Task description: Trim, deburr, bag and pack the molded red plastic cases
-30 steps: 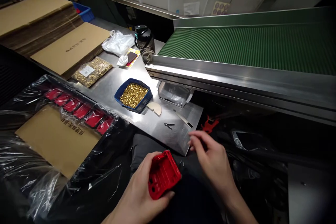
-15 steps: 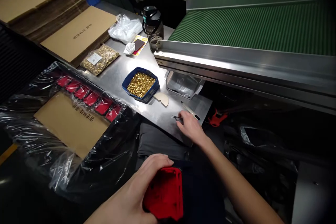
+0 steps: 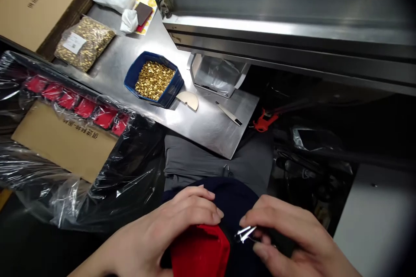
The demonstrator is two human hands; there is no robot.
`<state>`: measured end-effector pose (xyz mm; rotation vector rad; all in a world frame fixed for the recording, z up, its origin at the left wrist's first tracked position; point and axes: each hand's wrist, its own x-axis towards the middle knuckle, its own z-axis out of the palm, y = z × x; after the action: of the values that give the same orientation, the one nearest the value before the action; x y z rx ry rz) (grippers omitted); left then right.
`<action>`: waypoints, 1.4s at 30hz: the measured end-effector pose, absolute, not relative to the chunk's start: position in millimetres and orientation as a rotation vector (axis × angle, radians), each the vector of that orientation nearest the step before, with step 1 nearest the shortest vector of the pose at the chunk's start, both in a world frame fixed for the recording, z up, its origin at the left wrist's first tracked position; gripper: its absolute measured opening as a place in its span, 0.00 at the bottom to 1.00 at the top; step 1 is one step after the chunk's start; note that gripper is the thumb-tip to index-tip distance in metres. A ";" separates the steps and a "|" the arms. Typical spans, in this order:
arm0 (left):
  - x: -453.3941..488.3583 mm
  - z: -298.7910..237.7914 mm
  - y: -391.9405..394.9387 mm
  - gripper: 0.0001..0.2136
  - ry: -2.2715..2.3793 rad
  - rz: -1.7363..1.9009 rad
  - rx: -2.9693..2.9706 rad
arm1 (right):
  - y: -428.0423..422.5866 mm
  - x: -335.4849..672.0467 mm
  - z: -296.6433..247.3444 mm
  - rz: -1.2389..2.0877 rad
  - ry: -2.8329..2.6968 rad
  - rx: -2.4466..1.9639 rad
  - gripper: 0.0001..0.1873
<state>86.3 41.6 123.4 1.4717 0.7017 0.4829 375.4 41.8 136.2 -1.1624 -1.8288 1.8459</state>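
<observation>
While cupping the red plastic part (image 3: 199, 253) at the bottom centre of the frame with the left hand (image 3: 169, 233), fingers curled over its top edge, pinches metal tweezers (image 3: 245, 233) in the right hand (image 3: 292, 242) at lower right, tips just beside the part. Half a second ago reached up to the steel plate (image 3: 208, 125) at mid-frame for them; now back low over the lap, tool and part brought together. Leaves the blue tray (image 3: 170, 95) of brass pieces (image 3: 154, 80) untouched, upper left of centre.

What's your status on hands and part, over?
Left hand gripping red part. Right hand pinching small metal tool, tips near the part. Nothing between them.
</observation>
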 end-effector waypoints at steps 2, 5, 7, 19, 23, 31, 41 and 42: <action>87.4 123.5 42.3 0.33 0.691 0.462 1.496 | 39.8 374.8 134.6 1.827 -1.832 -1.139 0.18; 87.0 125.1 44.6 0.34 0.687 0.407 1.536 | 39.7 376.1 133.4 1.822 -1.846 -1.110 0.17; 85.4 125.7 47.4 0.35 0.677 0.377 1.557 | 40.1 377.6 133.7 1.824 -1.858 -1.097 0.16; 86.0 126.4 49.2 0.36 0.671 0.380 1.580 | 45.6 377.4 138.4 1.703 -2.031 -1.056 0.11; 90.2 128.4 46.3 0.36 0.699 0.413 1.558 | 46.2 373.5 143.8 1.582 -2.075 -1.090 0.09; 88.7 119.2 43.1 0.36 0.645 0.570 1.570 | 43.1 372.0 146.1 1.505 -2.037 -1.074 0.10; 86.8 120.6 41.3 0.36 0.634 0.533 1.572 | 39.2 375.8 138.7 1.741 -1.914 -0.995 0.08; 86.7 120.9 41.6 0.36 0.635 0.525 1.581 | 37.9 378.9 139.1 1.795 -1.878 -0.981 0.07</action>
<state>86.7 41.6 120.9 1.5808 0.6346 0.5247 378.9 37.9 139.1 -0.9807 -1.8782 1.7948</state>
